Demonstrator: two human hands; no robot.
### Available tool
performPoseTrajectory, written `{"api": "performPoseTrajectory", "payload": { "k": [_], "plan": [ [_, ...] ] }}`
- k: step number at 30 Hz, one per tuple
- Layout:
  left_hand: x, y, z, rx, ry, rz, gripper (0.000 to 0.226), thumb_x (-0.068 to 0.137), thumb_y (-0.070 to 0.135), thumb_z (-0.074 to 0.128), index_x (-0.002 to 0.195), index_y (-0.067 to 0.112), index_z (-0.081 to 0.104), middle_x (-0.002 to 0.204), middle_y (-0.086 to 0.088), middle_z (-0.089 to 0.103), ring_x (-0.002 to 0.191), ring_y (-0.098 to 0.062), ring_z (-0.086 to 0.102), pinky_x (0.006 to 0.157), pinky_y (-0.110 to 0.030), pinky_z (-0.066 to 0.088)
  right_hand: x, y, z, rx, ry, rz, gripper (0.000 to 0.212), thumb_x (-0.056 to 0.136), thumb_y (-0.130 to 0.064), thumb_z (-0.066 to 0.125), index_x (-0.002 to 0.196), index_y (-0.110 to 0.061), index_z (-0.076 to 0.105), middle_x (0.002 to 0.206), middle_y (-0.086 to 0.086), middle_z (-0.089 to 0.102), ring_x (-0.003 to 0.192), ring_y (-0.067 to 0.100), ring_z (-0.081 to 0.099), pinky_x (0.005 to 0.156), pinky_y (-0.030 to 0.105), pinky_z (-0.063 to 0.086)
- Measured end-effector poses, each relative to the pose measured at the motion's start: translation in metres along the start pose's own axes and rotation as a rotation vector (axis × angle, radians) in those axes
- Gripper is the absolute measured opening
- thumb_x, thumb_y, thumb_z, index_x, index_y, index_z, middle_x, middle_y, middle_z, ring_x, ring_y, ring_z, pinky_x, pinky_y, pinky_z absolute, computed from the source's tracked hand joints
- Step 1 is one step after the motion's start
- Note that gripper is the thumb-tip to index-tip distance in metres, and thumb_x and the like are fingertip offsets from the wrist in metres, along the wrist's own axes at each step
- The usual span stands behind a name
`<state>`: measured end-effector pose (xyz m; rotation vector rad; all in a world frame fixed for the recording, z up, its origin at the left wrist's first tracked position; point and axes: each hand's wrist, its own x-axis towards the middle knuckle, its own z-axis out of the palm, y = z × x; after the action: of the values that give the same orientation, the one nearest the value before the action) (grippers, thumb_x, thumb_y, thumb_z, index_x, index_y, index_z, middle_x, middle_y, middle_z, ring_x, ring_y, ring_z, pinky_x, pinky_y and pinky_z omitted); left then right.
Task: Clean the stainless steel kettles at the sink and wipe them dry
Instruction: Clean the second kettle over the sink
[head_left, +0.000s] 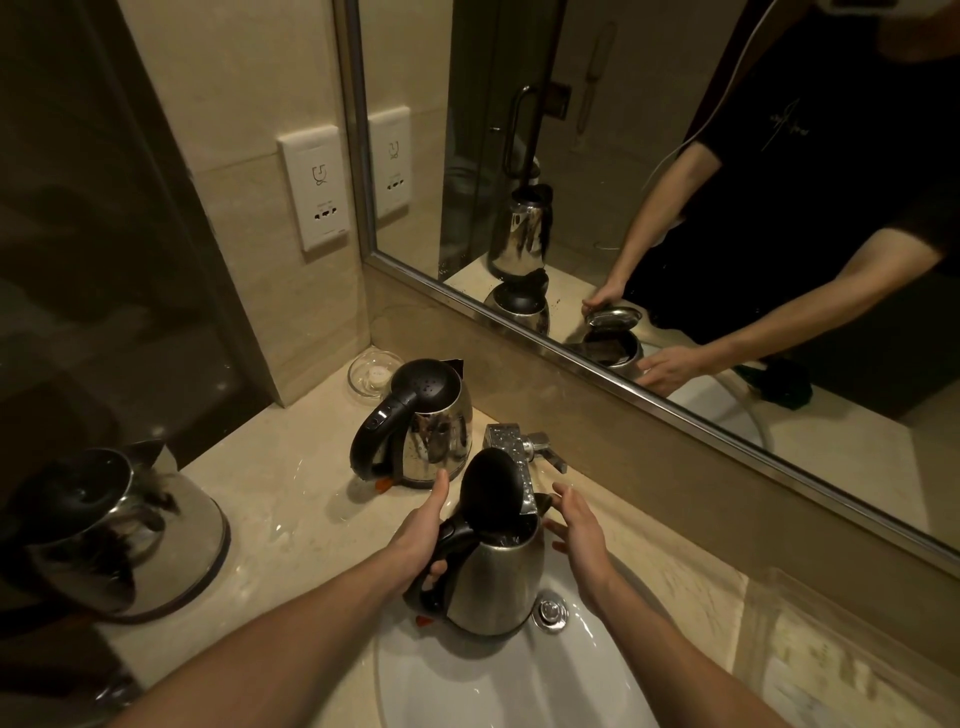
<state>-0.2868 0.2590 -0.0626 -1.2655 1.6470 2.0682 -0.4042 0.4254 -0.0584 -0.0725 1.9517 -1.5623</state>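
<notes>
Over the sink (519, 691), my left hand (422, 535) is gripping the kettle (493, 587) by its handle (451, 535); my right hand (582, 535) is hovering, fingers (563, 493) spread.

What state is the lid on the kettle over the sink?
Open: the lid stands tipped up above the kettle mouth; the left hand grips the handle.

A beige stone counter (291, 499) holds a white sink (493, 680), a tap (511, 447) behind it. A glass dish (370, 375) sits in the back corner, a lidded kettle (434, 431) just beside it, a second kettle (130, 535) at the left edge.
</notes>
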Motion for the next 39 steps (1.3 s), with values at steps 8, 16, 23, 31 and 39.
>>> {"api": "performPoseTrajectory", "payload": {
  "k": [8,16,23,31,39],
  "plan": [
    [-0.003,0.001,0.001,0.011,0.020,0.014,0.064,0.090,0.080,0.021,0.123,0.034,0.051,0.059,-0.007,0.049,0.043,-0.016,0.041,0.047,-0.026,0.034,0.002,0.002,0.001,0.011,0.006,0.012,0.046,0.102,-0.043,0.026,0.136,-0.020,0.046,0.138,0.006,0.048,0.110,0.022,0.052,0.099,0.043,0.039],
    [-0.008,0.003,0.000,-0.004,-0.002,0.049,0.057,0.092,0.077,0.020,0.117,0.034,0.048,0.071,-0.012,0.051,0.044,-0.015,0.040,0.047,-0.027,0.033,0.003,0.003,0.001,0.012,0.012,0.011,0.043,0.102,-0.043,0.027,0.133,-0.022,0.048,0.135,0.005,0.050,0.108,0.022,0.053,0.095,0.039,0.040],
    [-0.008,0.003,0.001,-0.004,0.012,0.012,0.084,0.089,0.081,0.020,0.114,0.013,0.063,0.060,-0.007,0.048,0.042,-0.015,0.039,0.048,-0.027,0.032,0.004,0.005,0.001,0.013,0.018,0.009,0.042,0.102,-0.042,0.028,0.133,-0.022,0.049,0.134,0.005,0.051,0.108,0.023,0.054,0.093,0.038,0.040],
    [-0.005,0.001,0.000,0.028,0.006,-0.002,0.092,0.087,0.083,0.020,0.118,0.009,0.064,0.058,-0.006,0.048,0.040,-0.015,0.040,0.047,-0.027,0.033,0.004,0.005,0.001,0.017,0.019,0.011,0.044,0.102,-0.042,0.027,0.134,-0.020,0.048,0.131,0.004,0.051,0.103,0.020,0.054,0.093,0.038,0.040],
    [-0.004,0.000,0.001,0.012,0.021,0.016,0.072,0.086,0.083,0.022,0.110,0.028,0.061,0.062,-0.008,0.051,0.041,-0.015,0.040,0.047,-0.027,0.032,0.004,0.004,0.002,0.025,0.024,0.019,0.043,0.102,-0.043,0.028,0.132,-0.021,0.049,0.129,0.003,0.052,0.106,0.022,0.054,0.094,0.040,0.041]
  ]
}}
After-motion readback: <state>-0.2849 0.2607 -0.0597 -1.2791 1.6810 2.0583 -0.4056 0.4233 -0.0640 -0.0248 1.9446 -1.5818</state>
